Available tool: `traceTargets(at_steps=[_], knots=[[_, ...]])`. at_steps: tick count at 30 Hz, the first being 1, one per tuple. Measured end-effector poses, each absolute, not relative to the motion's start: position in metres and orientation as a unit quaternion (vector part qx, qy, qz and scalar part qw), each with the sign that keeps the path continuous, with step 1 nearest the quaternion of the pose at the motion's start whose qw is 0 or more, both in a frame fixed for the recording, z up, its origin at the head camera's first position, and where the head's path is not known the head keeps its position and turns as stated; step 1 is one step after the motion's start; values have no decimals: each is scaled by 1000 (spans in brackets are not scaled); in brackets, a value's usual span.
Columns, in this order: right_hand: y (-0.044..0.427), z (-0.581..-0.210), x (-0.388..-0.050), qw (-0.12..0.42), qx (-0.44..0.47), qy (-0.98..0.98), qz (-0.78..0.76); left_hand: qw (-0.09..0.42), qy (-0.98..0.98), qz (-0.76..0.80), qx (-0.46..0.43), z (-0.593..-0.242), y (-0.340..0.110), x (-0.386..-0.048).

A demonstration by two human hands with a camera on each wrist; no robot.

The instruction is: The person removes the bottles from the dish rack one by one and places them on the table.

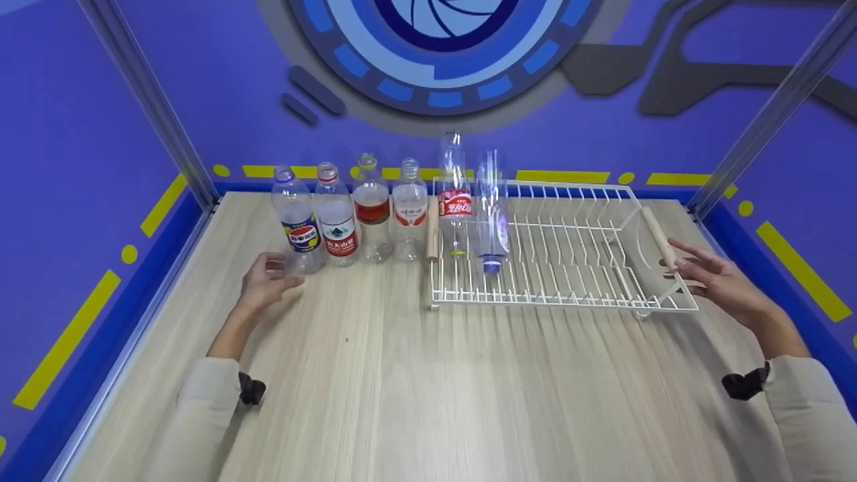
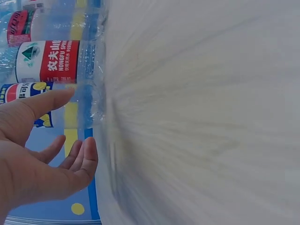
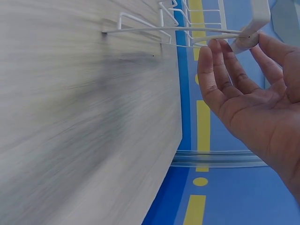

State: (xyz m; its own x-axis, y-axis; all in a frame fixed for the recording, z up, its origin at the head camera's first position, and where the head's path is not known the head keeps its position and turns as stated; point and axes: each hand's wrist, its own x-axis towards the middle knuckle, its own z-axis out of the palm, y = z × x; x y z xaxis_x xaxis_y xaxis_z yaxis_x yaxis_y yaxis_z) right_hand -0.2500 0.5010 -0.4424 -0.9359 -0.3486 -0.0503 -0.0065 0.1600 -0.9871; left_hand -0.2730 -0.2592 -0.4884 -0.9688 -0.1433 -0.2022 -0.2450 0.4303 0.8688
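My left hand (image 1: 266, 284) hangs with thumb and fingers apart beside a clear bottle with a blue Pepsi-style label (image 1: 302, 235); nothing is in its grasp. Three more clear bottles stand in a row with it: a red-and-white water bottle (image 1: 338, 231), a dark red-labelled bottle (image 1: 373, 213) and a white-labelled bottle (image 1: 410, 214). With thumb and fingers on either side, my right hand (image 1: 726, 284) lightly holds the wooden handle (image 1: 659, 239) of a white wire dish rack (image 1: 562, 304). In the rack lean a red-labelled bottle (image 1: 455, 203) and a purple-capped bottle (image 1: 493, 227), both upside down.
Blue printed walls (image 1: 221, 100) enclose the pale wooden table (image 1: 428, 388) at the back and sides. A second wooden handle (image 1: 432, 231) on the rack's left end stands close to the white-labelled bottle. Metal posts (image 1: 144, 94) rise at the back corners.
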Motion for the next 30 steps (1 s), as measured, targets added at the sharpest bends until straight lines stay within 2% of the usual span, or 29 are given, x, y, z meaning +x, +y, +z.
traceTargets(at_steps=[8,18,22,30], knots=[[502,-443,-249,139,-121,737,-651,92,841,532,-46,-479,-249,-252],[499,-442,-250,140,-125,746,-639,147,833,525,95,-464,-200,-247],[498,-441,-250,138,-126,751,-633,154,829,518,144,-459,-179,-249],[499,-441,-249,139,-122,755,-630,151,808,540,180,-457,-136,-249]])
